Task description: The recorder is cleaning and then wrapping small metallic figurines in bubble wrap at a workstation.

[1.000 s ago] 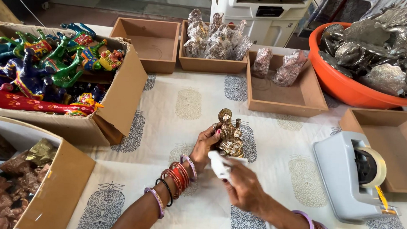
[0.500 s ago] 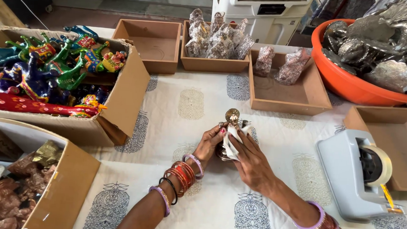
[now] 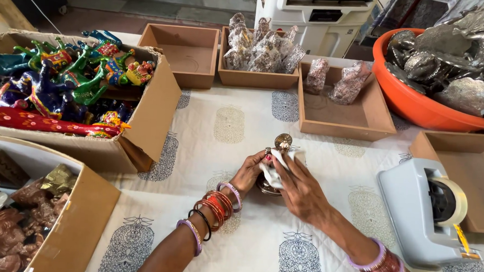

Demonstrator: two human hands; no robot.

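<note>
The right hand (image 3: 300, 190) fingers are pressing a white wrap (image 3: 278, 165) against a small brass figure (image 3: 278, 153). The left hand (image 3: 250, 173) fingers are curling around the figure's near-left side, steadying it. The figure is standing upright on the printed cloth (image 3: 231, 125), long axis vertical, directly between both hands, its round top protruding above the fingers. A tape dispenser (image 3: 424, 212) is sitting to the right, nearer the right hand.

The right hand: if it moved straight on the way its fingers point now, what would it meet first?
The right hand points up-left, already touching the white wrap on the small metal figurine; beyond them, probably bare tablecloth.
</note>
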